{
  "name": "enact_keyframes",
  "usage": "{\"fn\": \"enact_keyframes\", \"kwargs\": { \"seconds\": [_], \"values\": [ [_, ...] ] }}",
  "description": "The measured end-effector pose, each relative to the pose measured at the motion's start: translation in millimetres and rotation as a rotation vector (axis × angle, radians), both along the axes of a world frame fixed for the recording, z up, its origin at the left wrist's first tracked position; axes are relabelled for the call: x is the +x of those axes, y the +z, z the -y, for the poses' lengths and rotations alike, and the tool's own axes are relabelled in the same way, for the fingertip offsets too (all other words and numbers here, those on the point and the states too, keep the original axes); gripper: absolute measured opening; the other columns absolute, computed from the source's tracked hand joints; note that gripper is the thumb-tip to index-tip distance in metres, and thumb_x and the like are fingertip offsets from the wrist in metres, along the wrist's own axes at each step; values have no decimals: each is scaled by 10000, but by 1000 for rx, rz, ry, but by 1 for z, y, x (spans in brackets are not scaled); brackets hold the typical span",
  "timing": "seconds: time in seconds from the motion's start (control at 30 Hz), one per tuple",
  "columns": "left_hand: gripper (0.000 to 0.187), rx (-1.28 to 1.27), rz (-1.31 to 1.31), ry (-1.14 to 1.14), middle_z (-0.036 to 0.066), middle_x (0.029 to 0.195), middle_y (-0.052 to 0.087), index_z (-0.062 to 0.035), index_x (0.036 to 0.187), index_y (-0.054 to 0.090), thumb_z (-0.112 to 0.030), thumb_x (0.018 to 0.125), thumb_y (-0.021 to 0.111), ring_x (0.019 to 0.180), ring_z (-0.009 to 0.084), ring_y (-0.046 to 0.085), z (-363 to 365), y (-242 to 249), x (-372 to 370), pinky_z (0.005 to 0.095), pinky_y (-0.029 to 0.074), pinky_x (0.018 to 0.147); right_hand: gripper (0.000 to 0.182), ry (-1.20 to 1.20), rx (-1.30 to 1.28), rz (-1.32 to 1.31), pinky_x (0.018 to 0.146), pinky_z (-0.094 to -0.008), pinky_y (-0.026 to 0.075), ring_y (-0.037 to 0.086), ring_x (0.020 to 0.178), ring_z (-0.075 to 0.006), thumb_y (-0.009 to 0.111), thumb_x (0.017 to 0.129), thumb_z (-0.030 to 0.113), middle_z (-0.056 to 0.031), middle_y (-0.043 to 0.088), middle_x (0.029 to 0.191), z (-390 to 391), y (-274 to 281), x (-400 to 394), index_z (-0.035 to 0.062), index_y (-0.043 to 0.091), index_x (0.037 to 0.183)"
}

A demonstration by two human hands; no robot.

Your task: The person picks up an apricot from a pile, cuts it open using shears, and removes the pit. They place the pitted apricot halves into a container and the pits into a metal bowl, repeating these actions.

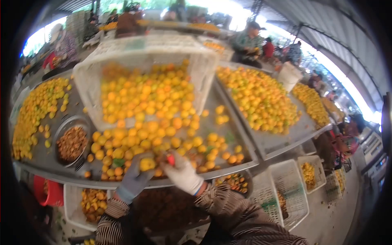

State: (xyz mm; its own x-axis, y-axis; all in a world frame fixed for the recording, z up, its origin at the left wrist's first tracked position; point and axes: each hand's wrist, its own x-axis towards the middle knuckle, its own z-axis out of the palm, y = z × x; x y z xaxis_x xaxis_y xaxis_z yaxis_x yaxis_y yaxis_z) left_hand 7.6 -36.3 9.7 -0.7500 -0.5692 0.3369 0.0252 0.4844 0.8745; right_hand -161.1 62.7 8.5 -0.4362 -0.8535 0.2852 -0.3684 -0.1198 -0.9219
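My left hand [135, 176], in a grey-blue glove, holds a yellow-orange fruit [147, 164] at the front edge of the metal table [163, 182]. Close to its right, my right hand [183, 176] wears a white glove and is closed on a small red-handled tool [170, 159], whose tip I cannot make out. Beyond both hands, loose orange and yellow fruits [143, 133] spread out from a white crate [87, 87] tipped on its side. A green leaf [118, 162] lies among the fruits left of my hands.
A metal bowl [61, 128] of brown pieces stands at left. More fruit piles lie on both sides. Below the table edge are a red bucket [55, 196], a white crate [73, 204] and further crates [292, 175] at right. Several people sit farther back.
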Motion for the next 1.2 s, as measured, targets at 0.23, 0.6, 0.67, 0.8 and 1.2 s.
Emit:
{"fn": "enact_keyframes", "kwargs": {
  "seconds": [0.23, 0.6, 0.67, 0.8, 1.2],
  "values": [
    [478, 42, -18, -42, 87, 1196, 543, -41, 1348, 455, -107, 916, 649, 1077, 174, 541, 11, -7, 4, 299, 464, 923, 255, 191, 245, 23, 682, -294, 505, 633, 751, -133, 664, 886, 196, -84, 657, 781, -1, 20, 5, 7, 634, 1054],
    [509, 85, 64, -62, 87, 1209, 546, -33, 1345, 456, -139, 905, 688, 1118, 177, 550, 6, -6, 5, 313, 456, 958, 278, 200, 256, -360, 670, -459, 510, 642, 822, -425, 654, 860, 262, -222, 647, 805, -2, 12, 6, 40, 603, 1020],
    [519, 2, 44, -53, 105, 1211, 550, -26, 1342, 456, -144, 897, 698, 1103, 191, 566, 5, -4, 5, 322, 464, 945, 272, 173, 243, -429, 662, -468, 515, 651, 801, -414, 654, 857, 254, -218, 646, 789, -1, 6, 5, 49, 591, 1025],
    [519, -30, 72, -19, 113, 1212, 551, -24, 1336, 460, -149, 893, 700, 1092, 202, 576, 4, -4, 6, 328, 472, 930, 269, 117, 246, -475, 661, -478, 522, 654, 786, -409, 651, 856, 245, -216, 650, 787, -1, 1, 7, 59, 582, 1039],
    [488, 46, -25, -56, 62, 1202, 513, -50, 1328, 455, -174, 911, 677, 1073, 156, 538, -1, -7, 3, 318, 478, 900, 228, -153, 212, -371, 622, -457, 512, 655, 748, -399, 637, 893, 244, -213, 643, 741, 7, 9, 8, 50, 584, 1000]
  ]
}}
